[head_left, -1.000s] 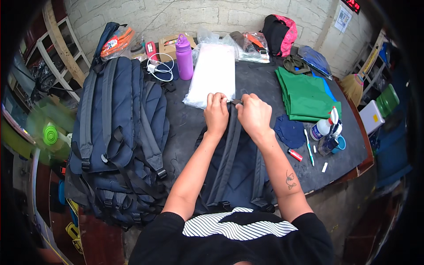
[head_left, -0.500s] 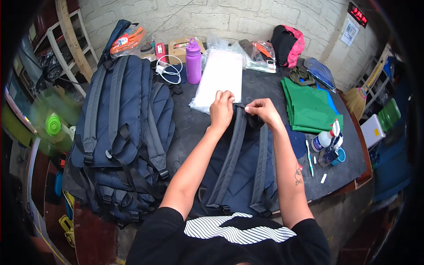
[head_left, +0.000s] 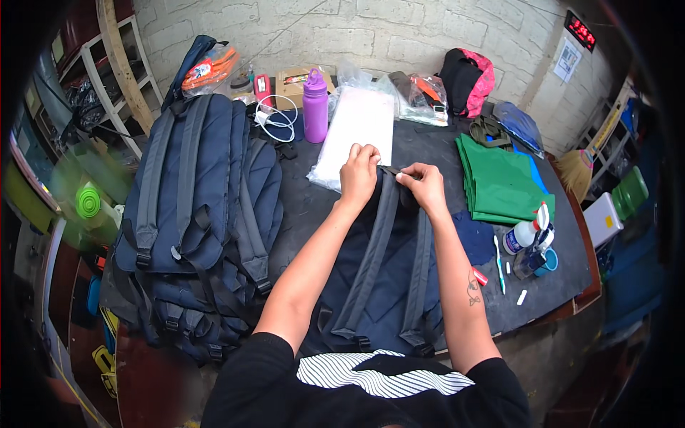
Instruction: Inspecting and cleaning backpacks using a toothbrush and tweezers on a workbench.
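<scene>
A dark navy backpack [head_left: 396, 285] lies on the table in front of me, its two padded grey shoulder straps facing up. My left hand [head_left: 359, 180] is closed in a pinch at the backpack's top end, on the near side of a stack of white sheets in clear plastic [head_left: 360, 118]. Just to its right, my right hand [head_left: 424, 187] pinches a short dark strap [head_left: 389, 170] at the same top edge, thumb and fingers together. The strap runs between both hands. My fingers partly hide where it joins the bag.
Stacked navy backpacks [head_left: 189, 185] fill the table's left side. Behind stand a purple bottle [head_left: 315, 107], a white cable [head_left: 277, 125] and a pink-and-black bag [head_left: 465, 82]. To the right lie folded green fabric [head_left: 503, 178], a spray bottle [head_left: 521, 235], a toothbrush [head_left: 499, 264] and a blue cup [head_left: 547, 262].
My right hand has shifted slightly left and turned a little at the strap. The left hand keeps its pinch. The whole view has tilted slightly.
</scene>
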Demonstrator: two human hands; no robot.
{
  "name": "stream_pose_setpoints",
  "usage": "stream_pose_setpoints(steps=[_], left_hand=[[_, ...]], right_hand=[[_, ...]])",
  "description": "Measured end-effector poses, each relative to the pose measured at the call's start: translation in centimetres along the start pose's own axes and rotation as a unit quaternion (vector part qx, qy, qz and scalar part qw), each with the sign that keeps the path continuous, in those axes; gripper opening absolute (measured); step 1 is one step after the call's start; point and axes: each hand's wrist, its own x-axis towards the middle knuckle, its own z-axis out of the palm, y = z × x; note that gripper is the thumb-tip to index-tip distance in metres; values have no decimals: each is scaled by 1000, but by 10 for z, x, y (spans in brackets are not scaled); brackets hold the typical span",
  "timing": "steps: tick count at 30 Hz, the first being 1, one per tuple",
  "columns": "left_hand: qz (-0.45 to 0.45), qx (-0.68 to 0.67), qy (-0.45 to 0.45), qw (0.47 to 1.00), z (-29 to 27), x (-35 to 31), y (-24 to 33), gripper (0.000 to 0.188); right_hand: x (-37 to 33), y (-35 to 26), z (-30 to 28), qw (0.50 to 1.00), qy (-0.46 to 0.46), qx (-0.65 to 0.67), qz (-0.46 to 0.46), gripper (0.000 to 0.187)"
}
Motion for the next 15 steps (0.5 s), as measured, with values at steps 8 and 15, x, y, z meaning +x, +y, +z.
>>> stream_pose_setpoints(steps=[8, 15], left_hand=[[-4, -9, 4, 1000, 0, -3, -2, 5], [-4, -16, -3, 1000, -4, -5, 1, 4]], right_hand=[[5, 18, 4, 999, -30, 29, 29, 19], [1, 0, 6, 998, -46, 48, -4, 14]])
